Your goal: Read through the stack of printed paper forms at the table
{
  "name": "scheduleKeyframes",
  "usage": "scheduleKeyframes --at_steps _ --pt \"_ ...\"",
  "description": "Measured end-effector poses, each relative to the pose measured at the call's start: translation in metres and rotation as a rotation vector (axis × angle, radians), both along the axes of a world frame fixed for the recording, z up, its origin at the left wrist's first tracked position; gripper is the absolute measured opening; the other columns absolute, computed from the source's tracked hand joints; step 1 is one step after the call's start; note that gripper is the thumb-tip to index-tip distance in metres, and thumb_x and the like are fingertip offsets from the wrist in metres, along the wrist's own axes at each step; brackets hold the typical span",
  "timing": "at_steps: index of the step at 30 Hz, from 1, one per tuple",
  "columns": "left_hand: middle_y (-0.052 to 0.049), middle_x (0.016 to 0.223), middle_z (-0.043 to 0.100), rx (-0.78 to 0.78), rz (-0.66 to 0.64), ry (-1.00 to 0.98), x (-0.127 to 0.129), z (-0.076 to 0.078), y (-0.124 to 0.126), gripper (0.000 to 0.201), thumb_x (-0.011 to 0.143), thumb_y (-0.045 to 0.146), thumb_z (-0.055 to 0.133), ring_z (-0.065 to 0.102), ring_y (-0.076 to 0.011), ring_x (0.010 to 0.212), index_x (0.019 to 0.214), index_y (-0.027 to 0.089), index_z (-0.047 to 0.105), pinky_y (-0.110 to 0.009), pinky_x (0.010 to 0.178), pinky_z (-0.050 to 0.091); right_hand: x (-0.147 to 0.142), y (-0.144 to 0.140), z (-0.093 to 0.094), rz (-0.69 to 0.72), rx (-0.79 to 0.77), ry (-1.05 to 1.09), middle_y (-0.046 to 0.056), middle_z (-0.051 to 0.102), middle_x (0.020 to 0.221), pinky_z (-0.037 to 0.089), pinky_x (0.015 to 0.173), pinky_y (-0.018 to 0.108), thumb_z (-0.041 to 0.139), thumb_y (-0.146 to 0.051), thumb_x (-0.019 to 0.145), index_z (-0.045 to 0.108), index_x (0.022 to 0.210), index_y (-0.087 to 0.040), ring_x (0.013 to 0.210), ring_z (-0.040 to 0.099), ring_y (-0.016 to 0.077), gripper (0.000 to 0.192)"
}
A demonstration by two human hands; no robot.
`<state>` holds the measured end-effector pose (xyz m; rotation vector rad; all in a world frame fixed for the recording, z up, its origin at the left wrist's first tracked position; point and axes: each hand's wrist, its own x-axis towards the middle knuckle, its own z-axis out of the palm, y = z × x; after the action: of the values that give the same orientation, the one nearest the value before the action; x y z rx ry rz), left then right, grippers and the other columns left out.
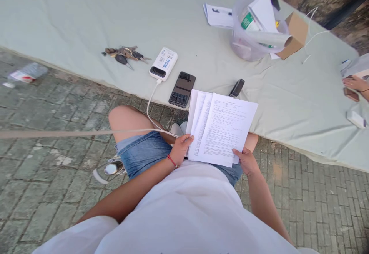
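Head view, fanned sheaf of printed papers (pixel 221 129) held over the lap at the cloth-covered table (pixel 72 19) edge, left hand (pixel 181 149) closed on its lower left corner, right hand (pixel 247 161) gripping the lower right edge, black smartphone (pixel 182 89) and white power bank (pixel 163 64) laid just beyond.

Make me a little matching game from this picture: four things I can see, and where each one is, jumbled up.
Things:
1. sheets of paper
2. bunch of keys
3. power bank
4. plastic bottle

Places:
A. lying on the brick paving, off the cloth
B. on the cloth, with a white cable plugged in
C. held fanned out in the left hand and right hand
D. on the cloth, left of the power bank

Pairs: 1-C, 2-D, 3-B, 4-A
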<state>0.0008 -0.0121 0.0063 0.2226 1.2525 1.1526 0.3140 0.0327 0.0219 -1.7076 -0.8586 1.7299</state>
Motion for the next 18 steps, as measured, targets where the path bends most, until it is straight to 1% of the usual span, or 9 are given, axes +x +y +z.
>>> scheduleKeyframes --at_steps 5,7,10,13,15,18 --pt "-0.004 0.081 0.076 -0.045 0.024 -0.113 -0.001 0.002 0.001 0.058 0.052 0.053 0.100 0.071 -0.0225 0.077 0.086 0.016 0.071 -0.036 0.079 0.057 0.010 0.003 -0.005 -0.023 -0.018 -0.018 0.005 0.077 0.129 0.050 0.120 0.053 0.096 -0.047 0.067 0.080 0.120 -0.025 0.131 0.067 0.0344 0.059" --pt "-0.005 0.082 0.077 -0.071 0.027 -0.184 -0.002 0.003 0.001 0.058 0.052 0.050 0.101 0.072 -0.0224 0.075 0.087 0.016 0.070 -0.036 0.078 0.057 0.012 0.003 -0.006 -0.035 -0.016 -0.010 0.005 0.078 0.127 0.051 0.119 0.053 0.096 -0.046 0.067 0.080 0.120 -0.025 0.129 0.069 0.0339 0.059" --pt "-0.007 0.083 0.078 -0.085 -0.003 -0.250 -0.004 0.002 0.000 0.057 0.054 0.051 0.101 0.073 -0.0232 0.075 0.086 0.016 0.070 -0.036 0.075 0.058 0.010 0.002 -0.004 -0.039 -0.010 0.011 0.004 0.078 0.127 0.052 0.118 0.052 0.097 -0.044 0.066 0.080 0.119 -0.025 0.128 0.070 0.0328 0.059" --pt "-0.008 0.084 0.078 -0.077 -0.040 -0.247 -0.004 0.000 -0.001 0.056 0.056 0.053 0.100 0.074 -0.0242 0.076 0.085 0.016 0.069 -0.037 0.075 0.058 0.007 0.001 0.000 -0.037 -0.019 0.037 0.005 0.079 0.125 0.055 0.115 0.051 0.097 -0.044 0.066 0.080 0.117 -0.025 0.127 0.070 0.0330 0.057" --pt "-0.008 0.084 0.078 -0.071 -0.050 -0.214 -0.003 0.000 -0.001 0.059 0.056 0.057 0.098 0.074 -0.0241 0.076 0.086 0.016 0.069 -0.037 0.074 0.058 0.005 0.000 0.002 -0.034 -0.037 0.060 0.006 0.080 0.122 0.056 0.113 0.052 0.096 -0.044 0.067 0.080 0.117 -0.024 0.124 0.072 0.0337 0.057" --pt "-0.007 0.089 0.079 -0.039 -0.061 -0.126 0.000 0.002 -0.001 0.065 0.058 0.064 0.095 0.074 -0.0249 0.081 0.095 0.018 0.070 -0.036 0.074 0.059 0.001 -0.002 0.001 -0.037 -0.039 0.067 0.007 0.080 0.121 0.056 0.113 0.052 0.096 -0.044 0.068 0.079 0.119 -0.023 0.121 0.073 0.0334 0.058"
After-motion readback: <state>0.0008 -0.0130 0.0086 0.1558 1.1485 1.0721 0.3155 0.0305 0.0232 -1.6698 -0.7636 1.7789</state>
